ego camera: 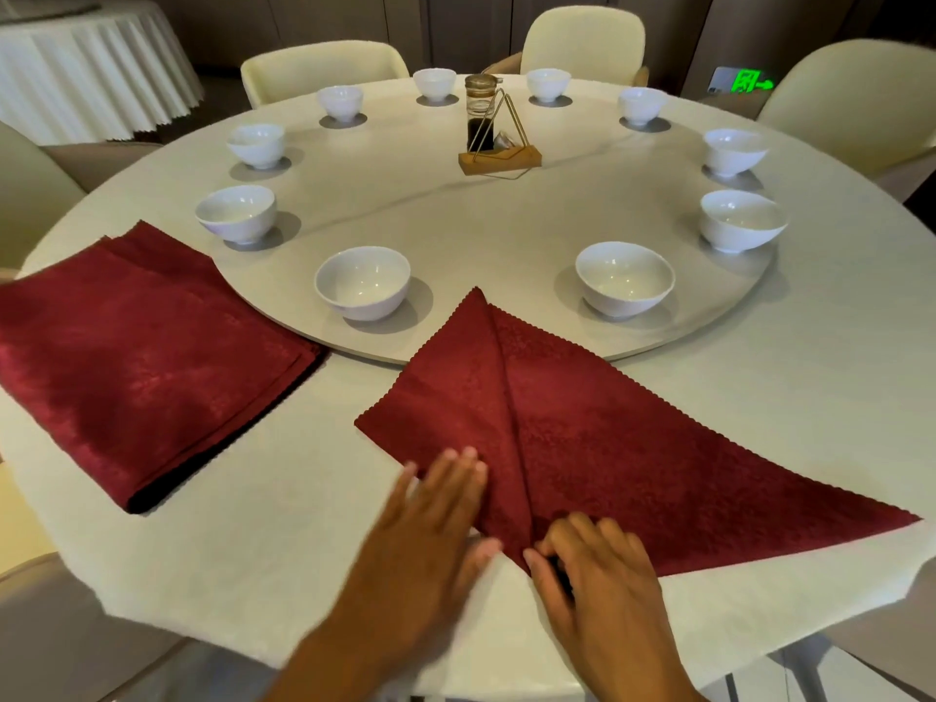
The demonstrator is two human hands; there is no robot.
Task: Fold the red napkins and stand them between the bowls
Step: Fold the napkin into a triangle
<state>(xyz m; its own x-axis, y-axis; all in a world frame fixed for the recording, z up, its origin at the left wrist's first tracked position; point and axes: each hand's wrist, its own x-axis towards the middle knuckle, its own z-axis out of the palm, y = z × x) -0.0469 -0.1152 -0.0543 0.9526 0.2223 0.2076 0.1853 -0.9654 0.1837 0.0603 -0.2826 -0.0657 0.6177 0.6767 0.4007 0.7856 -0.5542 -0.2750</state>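
Note:
A red napkin [582, 428] lies as a triangle on the table in front of me, its left side folded in to a centre crease. My left hand [435, 509] rests flat on that folded flap, fingers apart. My right hand [592, 564] pinches the napkin's near tip at the table's front edge. A stack of flat red napkins [142, 357] lies to the left. Several white bowls ring the turntable; the two nearest are the left bowl [362, 282] and the right bowl [625, 278], with the napkin's far point between them.
The round turntable [506, 220] carries a dark sauce bottle [480, 114] and a triangular wire holder on a wooden base [500, 157]. Cream chairs [324, 68] surround the table. Another clothed table [86, 63] stands at the far left.

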